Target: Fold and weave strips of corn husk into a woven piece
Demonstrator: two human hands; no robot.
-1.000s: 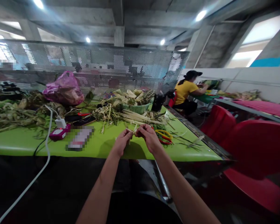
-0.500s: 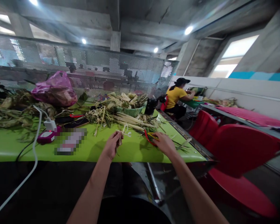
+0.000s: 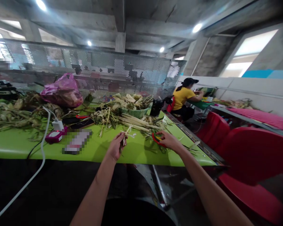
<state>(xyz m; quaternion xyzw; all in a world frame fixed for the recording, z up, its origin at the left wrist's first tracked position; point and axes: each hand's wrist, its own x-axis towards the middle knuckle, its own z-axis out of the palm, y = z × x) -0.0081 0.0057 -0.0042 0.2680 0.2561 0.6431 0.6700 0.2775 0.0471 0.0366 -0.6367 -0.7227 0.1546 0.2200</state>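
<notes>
While the left hand (image 3: 117, 147) pinches pale plant strips (image 3: 128, 134) jutting past its fingertips, a loose pinch could drop them; scissors (image 3: 155, 139) sit at the curled right hand (image 3: 169, 140), grip unclear.

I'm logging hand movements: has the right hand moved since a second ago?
Yes: judged against the green basket, the right hand has moved rightward, now at the red-and-yellow-handled scissors.

Over here the green table cover (image 3: 139, 155) looks like smooth, glossy plastic, the pale plant strips (image 3: 126, 133) matt and papery, the scissor handles (image 3: 155, 138) smooth plastic. The purple bag (image 3: 63, 91) is thin, shiny, crinkled plastic; the screen (image 3: 99, 78) behind is perforated metal.
</notes>
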